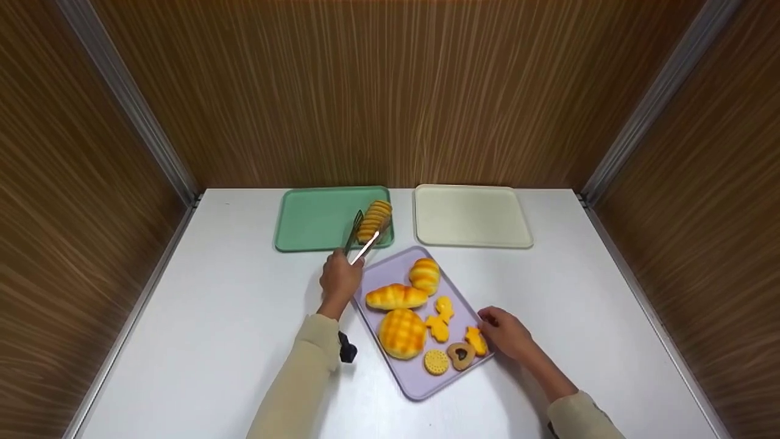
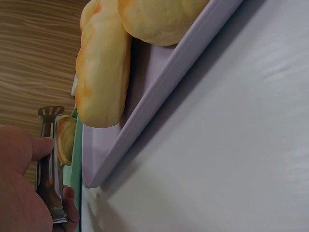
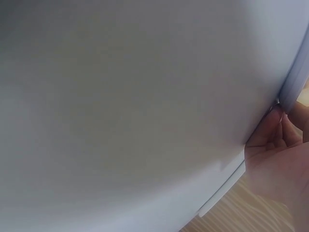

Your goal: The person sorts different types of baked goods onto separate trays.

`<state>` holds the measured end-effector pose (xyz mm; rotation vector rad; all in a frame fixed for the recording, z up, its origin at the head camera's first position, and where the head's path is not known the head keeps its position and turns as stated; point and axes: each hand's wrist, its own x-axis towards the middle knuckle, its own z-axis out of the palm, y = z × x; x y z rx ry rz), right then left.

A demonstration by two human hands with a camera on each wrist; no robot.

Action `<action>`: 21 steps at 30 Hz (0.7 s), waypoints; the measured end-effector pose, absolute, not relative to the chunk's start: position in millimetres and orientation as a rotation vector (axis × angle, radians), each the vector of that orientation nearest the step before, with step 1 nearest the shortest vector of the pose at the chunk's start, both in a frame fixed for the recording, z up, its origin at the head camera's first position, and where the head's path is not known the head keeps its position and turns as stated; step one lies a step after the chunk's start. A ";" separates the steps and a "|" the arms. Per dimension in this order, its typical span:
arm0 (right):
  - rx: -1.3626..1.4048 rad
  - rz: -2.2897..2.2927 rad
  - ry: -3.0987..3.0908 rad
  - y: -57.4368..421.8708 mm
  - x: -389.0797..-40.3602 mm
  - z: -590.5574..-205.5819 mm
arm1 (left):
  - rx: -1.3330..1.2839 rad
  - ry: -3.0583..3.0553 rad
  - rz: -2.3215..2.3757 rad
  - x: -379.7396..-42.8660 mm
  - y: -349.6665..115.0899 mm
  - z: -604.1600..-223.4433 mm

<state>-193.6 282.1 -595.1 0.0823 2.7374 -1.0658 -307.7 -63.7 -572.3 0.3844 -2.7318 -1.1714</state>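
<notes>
My left hand (image 1: 341, 279) grips metal tongs (image 1: 367, 247). Between the arms of the tongs is a ridged, striped bread roll (image 1: 374, 221) at the right end of the green tray (image 1: 314, 219). My right hand (image 1: 507, 332) pinches the right rim of the purple tray (image 1: 419, 385), thumb at the edge in the right wrist view. On this tray lie a round checked bun (image 1: 402, 334), a long bread (image 1: 396, 297), a smaller striped roll (image 1: 425, 275) and several cookies, among them a heart-shaped one (image 1: 461, 355). The left wrist view shows the tongs (image 2: 48, 166) in my fingers.
A cream tray (image 1: 472, 216) stands at the back right, beside the green one. The purple tray is angled on the white table (image 1: 231, 317) in front of both. Wood-patterned panels (image 1: 390, 91) enclose the table at the back and both sides.
</notes>
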 end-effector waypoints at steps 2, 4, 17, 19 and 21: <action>0.078 -1.061 2.739 281.6 -193.7 -595.2 | 0.381 -2.730 -1.191 -306.0 -64.1 -572.3; 0.079 -1.061 2.739 281.4 -193.9 -595.0 | 0.379 -2.725 -1.209 -304.7 -65.3 -572.7; 0.095 -1.049 2.737 282.0 -193.7 -594.9 | 0.309 -2.705 -1.289 -288.3 -80.9 -565.9; 0.090 -1.046 2.747 281.5 -193.6 -594.8 | 0.271 -2.699 -1.301 -281.2 -84.8 -563.7; 0.084 -1.043 2.753 280.8 -193.8 -595.2 | 0.236 -2.698 -1.306 -273.0 -88.6 -562.0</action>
